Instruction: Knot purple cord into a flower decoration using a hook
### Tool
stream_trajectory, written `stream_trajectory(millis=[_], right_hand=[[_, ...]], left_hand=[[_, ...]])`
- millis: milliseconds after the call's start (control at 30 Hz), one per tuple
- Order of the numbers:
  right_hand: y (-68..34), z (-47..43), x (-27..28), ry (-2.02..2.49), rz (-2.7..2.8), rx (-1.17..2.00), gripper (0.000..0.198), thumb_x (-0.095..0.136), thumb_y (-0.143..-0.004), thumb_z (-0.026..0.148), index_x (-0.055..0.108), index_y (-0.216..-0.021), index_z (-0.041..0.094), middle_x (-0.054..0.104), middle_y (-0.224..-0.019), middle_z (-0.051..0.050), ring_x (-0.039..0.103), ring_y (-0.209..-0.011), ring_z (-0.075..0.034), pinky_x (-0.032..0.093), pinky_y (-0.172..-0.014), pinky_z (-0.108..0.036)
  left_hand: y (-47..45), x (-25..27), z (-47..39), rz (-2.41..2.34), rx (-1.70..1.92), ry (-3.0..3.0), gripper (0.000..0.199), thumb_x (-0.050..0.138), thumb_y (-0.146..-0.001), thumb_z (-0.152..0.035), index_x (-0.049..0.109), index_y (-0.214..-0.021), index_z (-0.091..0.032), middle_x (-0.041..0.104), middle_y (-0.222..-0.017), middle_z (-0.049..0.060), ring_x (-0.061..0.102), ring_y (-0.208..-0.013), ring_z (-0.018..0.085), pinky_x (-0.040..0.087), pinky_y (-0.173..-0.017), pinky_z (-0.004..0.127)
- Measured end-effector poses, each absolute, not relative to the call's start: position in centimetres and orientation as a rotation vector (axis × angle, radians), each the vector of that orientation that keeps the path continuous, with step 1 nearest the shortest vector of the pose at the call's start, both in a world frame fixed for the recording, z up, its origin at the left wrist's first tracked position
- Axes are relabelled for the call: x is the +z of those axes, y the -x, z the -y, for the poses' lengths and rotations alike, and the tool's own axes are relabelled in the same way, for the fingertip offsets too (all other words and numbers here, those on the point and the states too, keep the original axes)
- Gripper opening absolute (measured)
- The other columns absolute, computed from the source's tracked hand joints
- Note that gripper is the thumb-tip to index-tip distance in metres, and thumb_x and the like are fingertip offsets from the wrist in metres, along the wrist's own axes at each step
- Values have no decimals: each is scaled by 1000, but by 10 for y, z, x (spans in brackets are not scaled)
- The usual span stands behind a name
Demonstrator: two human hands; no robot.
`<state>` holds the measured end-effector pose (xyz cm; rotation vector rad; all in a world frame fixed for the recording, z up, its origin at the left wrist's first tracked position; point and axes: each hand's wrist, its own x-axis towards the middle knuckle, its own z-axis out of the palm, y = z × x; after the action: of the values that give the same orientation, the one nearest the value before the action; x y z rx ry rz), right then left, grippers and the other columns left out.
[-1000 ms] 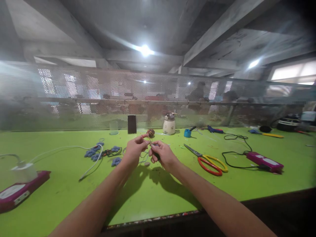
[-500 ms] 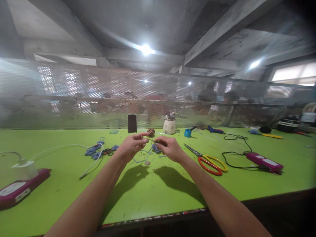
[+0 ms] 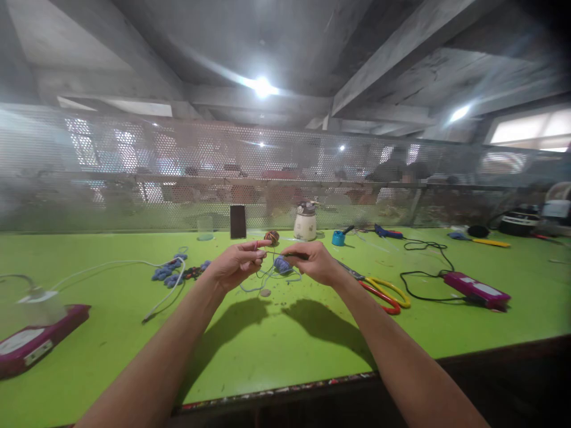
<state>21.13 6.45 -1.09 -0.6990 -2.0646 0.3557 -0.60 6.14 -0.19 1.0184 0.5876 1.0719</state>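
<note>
My left hand (image 3: 238, 261) is raised above the table, thumb and fingers pinching yarn, its index finger stretched out with something reddish round it. The small piece at its fingertips is too small to make out. Close by on the right, my right hand (image 3: 314, 263) grips a slim tool like a crochet hook (image 3: 301, 256), its thin shaft pointing at the left fingertips. Behind and below the hands lies a ball of blue yarn (image 3: 282, 265) with a loose strand. A dark multicoloured yarn ball (image 3: 271, 238) sits farther back.
Red-and-yellow-handled scissors (image 3: 387, 292) lie beyond my right forearm. Blue knobbly pieces (image 3: 168, 273) and a white cable (image 3: 182, 276) are at left. Power strips (image 3: 477, 290) lie on both sides. A white bottle (image 3: 305, 223), dark phone (image 3: 238, 222) and teal pot (image 3: 338, 238) stand at the back.
My right hand has moved a little to the right, drawing the tool away from the left fingertips and uncovering more of the blue yarn ball. My left hand stays nearly in place.
</note>
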Motion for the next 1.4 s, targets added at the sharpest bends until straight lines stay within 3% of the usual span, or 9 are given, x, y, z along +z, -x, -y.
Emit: stream_trajectory(millis=[367,667,933,1133,1400], right_hand=[[-217,-63,-7,711,2145,422,21,63,-80,25,74,-94,14,73,-86,-9,65,-73,-17,51,-66,-31],[-216,-61,-8,758,2072,792,24,68,-75,28,74,-92,11,63,-58,-2,45,-42,-6,37,-40,-20],[-212,-62,-9,703,1889,950,29,72,-73,33,71,-89,9,60,-55,0,47,-41,-7,39,-42,-21],[-208,-63,-11,744,1852,924,28,69,-74,33,69,-90,10,60,-56,0,48,-41,-7,38,-42,-21],[-201,-58,-14,706,1961,823,40,58,-83,28,61,-122,17,54,-58,4,39,-42,-5,34,-42,-20]], left_hand=[[8,-2,-60,-586,977,-1034,33,66,-66,7,70,-96,-5,57,-65,4,45,-51,4,34,-41,11],[5,-1,-58,-664,983,-1055,28,67,-66,6,72,-91,-4,59,-66,7,45,-53,5,34,-42,13],[-3,-4,-57,-604,1031,-1088,23,66,-66,5,72,-87,-4,57,-65,4,47,-52,4,36,-44,12],[-4,-9,-59,-589,1057,-1108,37,69,-66,2,70,-101,-9,60,-68,3,50,-53,3,41,-50,12],[-6,-12,-59,-565,1075,-1116,44,71,-64,2,68,-106,-11,58,-65,1,48,-52,3,38,-49,12]])
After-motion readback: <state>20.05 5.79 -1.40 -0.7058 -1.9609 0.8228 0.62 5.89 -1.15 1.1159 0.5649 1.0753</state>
